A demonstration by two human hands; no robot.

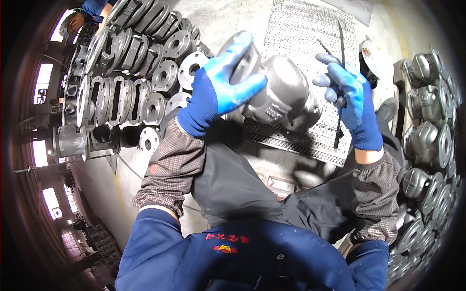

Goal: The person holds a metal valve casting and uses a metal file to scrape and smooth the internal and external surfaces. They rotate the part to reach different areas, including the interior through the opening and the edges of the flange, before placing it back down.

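A grey cast-metal valve body (284, 85) with a rounded belly and flanged ends is in front of me, over a perforated metal plate. My left hand (225, 77), in a blue coated glove, grips its left flange, with the thumb on the near side and the fingers over the top. My right hand (347, 89), gloved alike, hovers to the right of the casting, apart from it. Its fingers are loosely bent and spread, with nothing seen in them. A thin dark strip (338, 131) runs behind the right hand; whether they touch I cannot tell.
The perforated metal plate (303, 29) lies on the floor. Flanged castings (131, 53) are stacked high on the left. More valve bodies (427, 140) stand in rows along the right. At the far upper left shows another person's blue sleeve (94, 7).
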